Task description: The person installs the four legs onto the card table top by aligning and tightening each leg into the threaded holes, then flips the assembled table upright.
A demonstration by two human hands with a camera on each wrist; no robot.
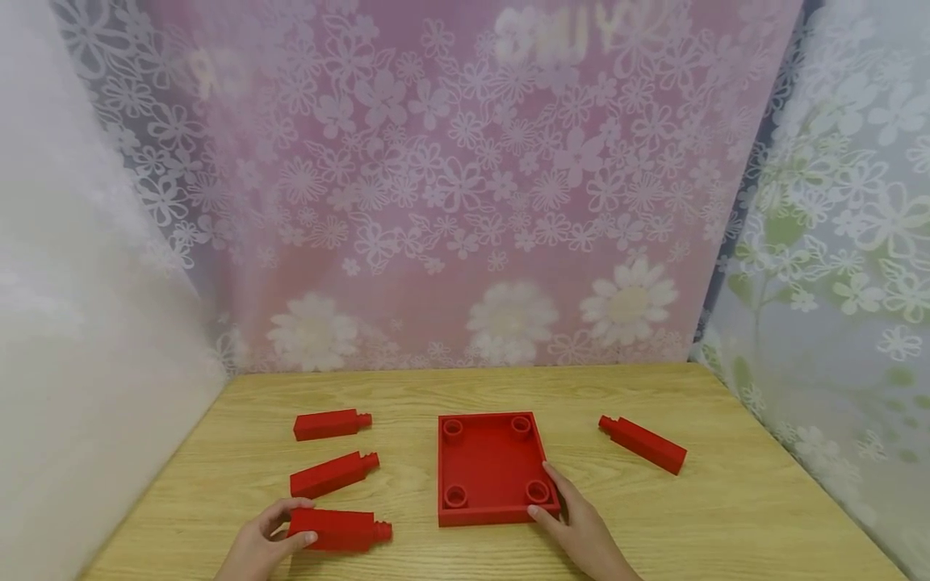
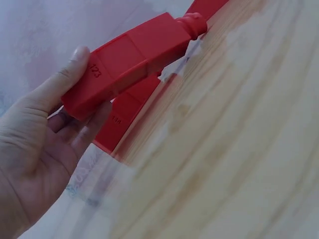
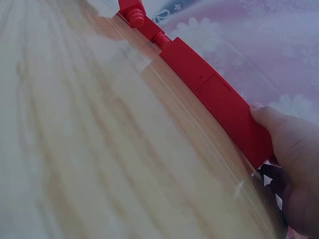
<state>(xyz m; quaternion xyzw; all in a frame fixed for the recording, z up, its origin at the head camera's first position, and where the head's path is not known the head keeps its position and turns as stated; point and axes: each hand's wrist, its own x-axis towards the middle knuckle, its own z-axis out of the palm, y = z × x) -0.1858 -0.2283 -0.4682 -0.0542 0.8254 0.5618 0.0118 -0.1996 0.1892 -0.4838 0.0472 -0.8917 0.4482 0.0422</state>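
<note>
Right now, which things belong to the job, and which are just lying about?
Seems part of the job:
red block in the left hand
red tray, gripped by the right hand
three other red blocks

Just around it:
table
flowery backdrop

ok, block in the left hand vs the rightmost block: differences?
Contact: the left hand grips the held block; no hand touches the rightmost block.
Pose: the held block's neck points right; the rightmost block's neck points away to the left.
Shared: both are red, with a ridged neck at one end.
</note>
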